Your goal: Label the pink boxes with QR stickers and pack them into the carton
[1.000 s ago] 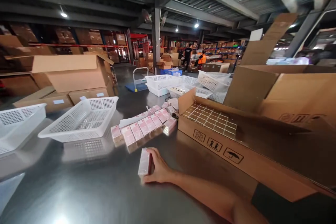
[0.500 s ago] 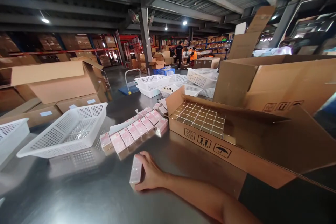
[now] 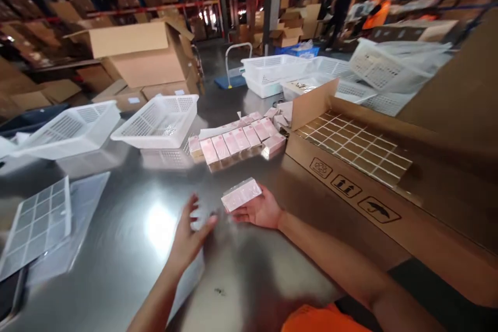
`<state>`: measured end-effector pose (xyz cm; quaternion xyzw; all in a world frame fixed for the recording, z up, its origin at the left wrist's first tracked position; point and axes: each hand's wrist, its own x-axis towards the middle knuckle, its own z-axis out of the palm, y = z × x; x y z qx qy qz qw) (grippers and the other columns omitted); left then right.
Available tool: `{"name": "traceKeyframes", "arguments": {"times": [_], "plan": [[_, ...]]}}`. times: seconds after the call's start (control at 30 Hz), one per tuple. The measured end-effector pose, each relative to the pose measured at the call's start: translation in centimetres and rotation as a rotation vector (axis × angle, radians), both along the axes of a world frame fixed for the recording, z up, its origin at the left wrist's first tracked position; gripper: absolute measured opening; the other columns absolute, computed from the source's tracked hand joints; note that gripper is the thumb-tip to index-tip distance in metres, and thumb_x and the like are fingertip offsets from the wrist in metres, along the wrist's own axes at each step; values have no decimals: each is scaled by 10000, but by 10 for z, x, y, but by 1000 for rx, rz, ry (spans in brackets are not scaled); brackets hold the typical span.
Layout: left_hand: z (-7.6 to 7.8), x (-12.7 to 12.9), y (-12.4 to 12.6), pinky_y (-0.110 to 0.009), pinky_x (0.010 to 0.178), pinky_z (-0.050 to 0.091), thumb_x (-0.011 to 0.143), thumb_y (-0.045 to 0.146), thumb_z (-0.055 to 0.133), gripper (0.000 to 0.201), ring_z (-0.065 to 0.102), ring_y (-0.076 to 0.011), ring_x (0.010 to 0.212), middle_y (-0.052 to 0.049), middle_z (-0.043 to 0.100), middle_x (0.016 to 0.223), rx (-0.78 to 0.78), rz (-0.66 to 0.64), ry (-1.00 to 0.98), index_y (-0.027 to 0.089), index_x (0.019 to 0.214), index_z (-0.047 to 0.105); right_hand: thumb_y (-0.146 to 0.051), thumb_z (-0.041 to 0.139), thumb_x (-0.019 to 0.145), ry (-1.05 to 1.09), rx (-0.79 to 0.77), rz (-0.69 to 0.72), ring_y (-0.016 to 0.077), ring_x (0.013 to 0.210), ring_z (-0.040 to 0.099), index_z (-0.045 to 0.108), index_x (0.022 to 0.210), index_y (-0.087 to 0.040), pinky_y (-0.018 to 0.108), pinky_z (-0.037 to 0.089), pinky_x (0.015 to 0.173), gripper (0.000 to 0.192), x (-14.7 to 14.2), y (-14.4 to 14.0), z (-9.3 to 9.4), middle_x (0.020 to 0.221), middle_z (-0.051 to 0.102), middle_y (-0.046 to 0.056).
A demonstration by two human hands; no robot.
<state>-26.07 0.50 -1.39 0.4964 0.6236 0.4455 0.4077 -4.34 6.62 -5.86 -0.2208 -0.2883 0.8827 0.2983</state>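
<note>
On steel table | carton [image 3: 350, 187]: gridded packs | right hand [image 3: 260, 211] grip: pink box [image 3: 241, 194] | left hand [image 3: 190, 236]: spread, empty

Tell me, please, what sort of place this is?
Most likely a warehouse packing area: stacked cardboard cartons, white plastic baskets on a steel table, and rows of small pink boxes.

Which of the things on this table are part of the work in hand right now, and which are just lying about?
In hand: pink box held by right hand; left hand open beside it; row of pink boxes; open carton.
Lying about: white baskets; plastic grid sheet.
</note>
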Motion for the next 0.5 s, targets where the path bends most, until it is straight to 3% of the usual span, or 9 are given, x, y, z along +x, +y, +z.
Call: {"name": "traceKeyframes", "arguments": {"times": [0.1,0.17,0.23,0.33,0.43,0.5], "plan": [[-14,23,-6,-413,746,594,800,499,753,697,680,-262,922,-149,678,1154,-103,-66,-182,128,1353,548,-757,450,859,-86,131,-49,282,1028,649,626,1239,-120,413,489,889,762,3,-10,-3,1156,684,172],[-20,33,-3,-406,717,592,734,566,769,794,686,-261,848,-155,699,1113,-121,-50,-263,109,1347,558,-650,635,826,-123,173,-142,234,1074,611,593,1316,-191,349,469,910,672,12,-9,-2,1226,654,108],[-23,34,-2,-399,783,582,697,541,796,814,683,-265,909,-143,689,1177,-103,4,-289,141,1361,549,-515,768,766,-178,263,-216,199,1130,569,522,1409,-278,318,444,959,728,23,-4,3,1348,575,57],[-21,29,-8,-384,890,547,683,499,815,823,659,-275,1053,-122,668,1243,-59,57,-275,178,1383,525,-460,820,721,-384,563,-224,231,1187,534,505,1443,-284,346,468,952,807,33,-1,11,1436,479,90],[-16,31,-19,-417,943,500,736,526,774,815,648,-300,1079,-126,674,1186,-28,74,-237,125,1389,497,-499,827,709,-690,841,-207,239,1091,570,583,1387,-233,337,502,870,768,28,-17,11,1303,557,112],[-21,33,-24,-452,1019,454,735,547,778,798,610,-336,1163,-122,665,1212,-30,99,-211,148,1371,510,-526,839,670,-786,913,-140,197,926,591,668,1291,-223,316,508,809,712,18,-26,0,1136,623,78]]}}
